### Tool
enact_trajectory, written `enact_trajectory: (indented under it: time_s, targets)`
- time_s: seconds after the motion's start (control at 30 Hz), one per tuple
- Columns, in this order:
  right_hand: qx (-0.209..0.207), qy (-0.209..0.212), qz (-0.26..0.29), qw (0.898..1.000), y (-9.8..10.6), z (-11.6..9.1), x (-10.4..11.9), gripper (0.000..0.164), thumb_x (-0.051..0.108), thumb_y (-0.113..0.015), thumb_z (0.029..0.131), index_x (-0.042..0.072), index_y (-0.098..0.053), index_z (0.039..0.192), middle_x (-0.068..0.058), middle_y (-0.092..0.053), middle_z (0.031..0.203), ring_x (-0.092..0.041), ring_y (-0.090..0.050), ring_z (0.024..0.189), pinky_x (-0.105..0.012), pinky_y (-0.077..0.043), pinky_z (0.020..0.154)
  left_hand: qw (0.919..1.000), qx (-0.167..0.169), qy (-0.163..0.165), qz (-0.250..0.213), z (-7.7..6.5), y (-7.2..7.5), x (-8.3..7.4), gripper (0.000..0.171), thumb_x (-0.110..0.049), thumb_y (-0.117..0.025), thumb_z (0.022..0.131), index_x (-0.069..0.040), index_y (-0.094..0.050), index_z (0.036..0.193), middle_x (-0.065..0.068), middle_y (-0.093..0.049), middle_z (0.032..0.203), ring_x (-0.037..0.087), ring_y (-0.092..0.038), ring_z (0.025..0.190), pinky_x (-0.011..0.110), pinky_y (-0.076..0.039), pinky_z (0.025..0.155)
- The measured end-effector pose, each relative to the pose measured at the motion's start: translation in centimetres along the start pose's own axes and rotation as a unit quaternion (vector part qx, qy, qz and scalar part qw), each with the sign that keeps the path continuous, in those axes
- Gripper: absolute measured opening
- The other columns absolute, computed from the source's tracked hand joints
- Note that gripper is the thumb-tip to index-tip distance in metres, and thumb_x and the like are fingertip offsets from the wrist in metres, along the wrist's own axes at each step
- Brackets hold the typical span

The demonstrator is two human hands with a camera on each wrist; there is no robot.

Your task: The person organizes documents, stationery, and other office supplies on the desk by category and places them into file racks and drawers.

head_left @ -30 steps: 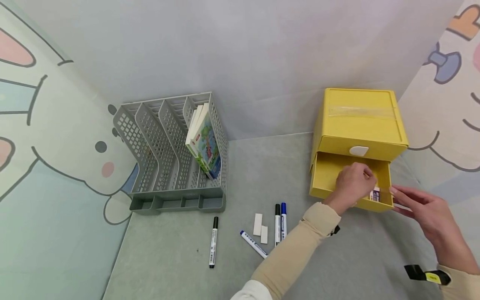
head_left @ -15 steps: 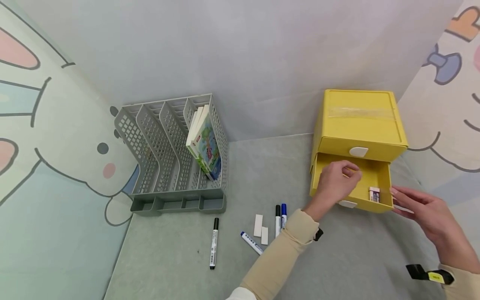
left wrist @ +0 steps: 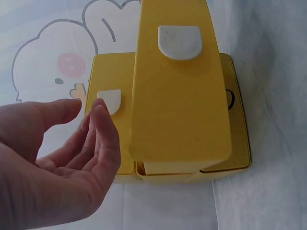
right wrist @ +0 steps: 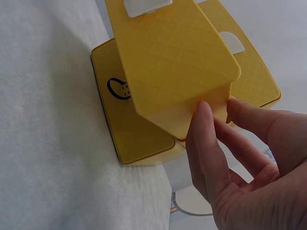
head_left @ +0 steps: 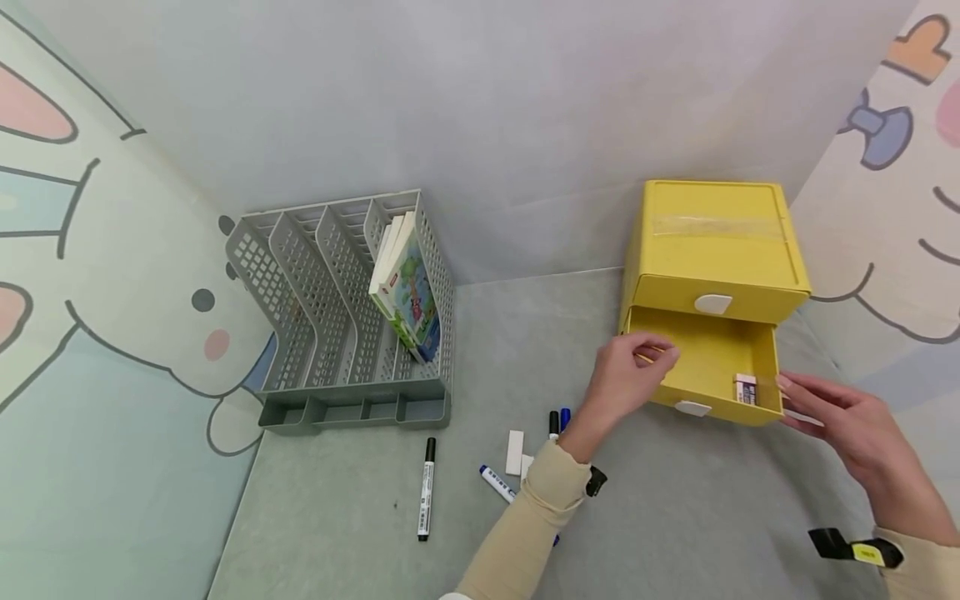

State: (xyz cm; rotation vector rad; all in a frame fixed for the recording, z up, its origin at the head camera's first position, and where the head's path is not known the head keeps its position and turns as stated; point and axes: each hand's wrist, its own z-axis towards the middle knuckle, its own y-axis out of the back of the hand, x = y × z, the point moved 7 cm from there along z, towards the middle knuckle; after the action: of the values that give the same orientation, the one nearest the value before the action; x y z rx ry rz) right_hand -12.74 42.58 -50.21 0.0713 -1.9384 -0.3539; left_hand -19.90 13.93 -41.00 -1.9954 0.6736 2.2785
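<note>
A yellow box [head_left: 716, 225] with two drawers stands at the right, its lower drawer [head_left: 705, 354] pulled out. Inside that drawer, near its right side, lies an eraser [head_left: 745, 389] in a printed sleeve. My right hand [head_left: 851, 425] pinches the drawer's right side wall, thumb at the rim and fingers against the outside, as the right wrist view shows. Loosely bent, the fingers of my left hand [head_left: 626, 375] are at the drawer's front left corner. Nothing sits between its thumb and fingers in the left wrist view.
A grey perforated file rack [head_left: 356, 387] holding books [head_left: 408, 287] stands left of centre. On the table lie a black-capped marker [head_left: 426, 492], a blue-capped marker [head_left: 498, 483] and white blocks [head_left: 514, 452]. More markers [head_left: 554, 423] are partly behind the left arm.
My left hand has come out of the drawer, moving left and toward me past the drawer's front edge. The right hand keeps its place on the drawer's side; the eraser stays where it was.
</note>
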Motion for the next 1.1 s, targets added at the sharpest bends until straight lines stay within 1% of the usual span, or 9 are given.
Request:
enact_trajectory:
  time_s: [0.1, 0.23, 0.37, 0.5, 0.7, 0.83, 0.9, 0.97, 1.1]
  targets:
    - [0.001, 0.001, -0.005, 1.000, 0.0, 0.0, 0.0, 0.010, 0.041, -0.069, 0.098, 0.043, -0.074, 0.107, 0.036, -0.062, 0.095, 0.007, -0.066, 0.079, -0.027, -0.060, 0.066, 0.9999, 0.000, -0.001, -0.011, -0.6, 0.9, 0.5, 0.013, -0.017, -0.074, 0.096, -0.005, -0.078, 0.101, -0.005, -0.072, 0.087, -0.004, -0.059, 0.071, 0.011, -0.051, 0.069]
    - [-0.004, 0.000, -0.015, 1.000, 0.0, 0.0, 0.0, 0.014, 0.043, -0.068, 0.098, 0.041, -0.074, 0.111, 0.036, -0.060, 0.094, 0.007, -0.066, 0.079, -0.027, -0.060, 0.066, 0.9994, -0.007, 0.008, -0.034, -1.6, 2.1, 1.3, 0.013, -0.017, -0.074, 0.097, -0.006, -0.078, 0.102, -0.007, -0.070, 0.085, -0.003, -0.060, 0.071, 0.014, -0.053, 0.069]
    - [-0.007, -0.002, -0.013, 1.000, 0.0, 0.0, 0.0, 0.016, 0.043, -0.069, 0.098, 0.040, -0.074, 0.113, 0.037, -0.060, 0.094, 0.007, -0.066, 0.079, -0.027, -0.060, 0.066, 0.9990, -0.016, 0.013, -0.040, -2.5, 3.5, 2.2, 0.015, -0.018, -0.073, 0.097, -0.005, -0.077, 0.103, -0.006, -0.071, 0.087, -0.001, -0.061, 0.075, 0.017, -0.054, 0.072]
    - [-0.007, -0.004, -0.004, 1.000, -0.1, -0.1, -0.1, 0.014, 0.041, -0.069, 0.098, 0.041, -0.075, 0.111, 0.037, -0.061, 0.094, 0.006, -0.067, 0.078, -0.027, -0.060, 0.066, 0.9991, -0.022, 0.023, -0.029, -3.5, 4.9, 3.3, 0.016, -0.021, -0.073, 0.098, -0.007, -0.077, 0.105, -0.005, -0.072, 0.091, 0.001, -0.063, 0.079, 0.019, -0.054, 0.075]
    - [-0.005, -0.005, 0.002, 1.000, -0.2, 0.0, -0.1, 0.015, 0.040, -0.070, 0.098, 0.040, -0.076, 0.111, 0.036, -0.061, 0.094, 0.006, -0.067, 0.078, -0.026, -0.060, 0.065, 0.9973, -0.034, 0.060, -0.024, -5.1, 6.8, 5.6, 0.017, -0.025, -0.073, 0.098, -0.011, -0.077, 0.107, -0.005, -0.072, 0.092, 0.005, -0.066, 0.080, 0.022, -0.056, 0.073]
    - [-0.004, -0.006, 0.010, 1.000, -0.1, 0.0, -0.1, 0.012, 0.039, -0.070, 0.098, 0.042, -0.076, 0.108, 0.036, -0.062, 0.094, 0.006, -0.068, 0.078, -0.026, -0.060, 0.065, 0.9967, -0.042, 0.068, -0.017, -6.1, 7.9, 7.1, 0.017, -0.025, -0.073, 0.098, -0.011, -0.077, 0.107, -0.004, -0.073, 0.095, 0.008, -0.067, 0.083, 0.024, -0.056, 0.075]
    - [-0.006, -0.007, 0.005, 1.000, -0.1, -0.1, -0.2, 0.015, 0.040, -0.070, 0.098, 0.041, -0.076, 0.111, 0.036, -0.062, 0.094, 0.006, -0.067, 0.078, -0.026, -0.060, 0.065, 0.9966, -0.043, 0.069, -0.010, -6.5, 8.4, 7.8, 0.017, -0.025, -0.073, 0.098, -0.011, -0.077, 0.107, -0.003, -0.073, 0.096, 0.009, -0.067, 0.086, 0.025, -0.056, 0.079]
    - [-0.008, -0.007, -0.003, 1.000, -0.1, -0.1, -0.2, 0.021, 0.042, -0.069, 0.098, 0.038, -0.076, 0.117, 0.037, -0.061, 0.094, 0.006, -0.067, 0.078, -0.026, -0.060, 0.066, 0.9962, -0.046, 0.074, 0.000, -7.0, 9.0, 8.6, 0.017, -0.025, -0.073, 0.098, -0.012, -0.077, 0.107, -0.003, -0.073, 0.098, 0.008, -0.066, 0.088, 0.026, -0.055, 0.082]
    - [-0.010, -0.007, -0.006, 1.000, 0.0, 0.0, -0.3, 0.025, 0.042, -0.069, 0.098, 0.035, -0.075, 0.122, 0.037, -0.060, 0.094, 0.007, -0.067, 0.079, -0.026, -0.060, 0.066, 0.9949, -0.052, 0.085, 0.014, -8.0, 10.2, 10.0, 0.017, -0.024, -0.072, 0.098, -0.010, -0.077, 0.108, -0.001, -0.073, 0.098, 0.011, -0.067, 0.090, 0.028, -0.055, 0.083]
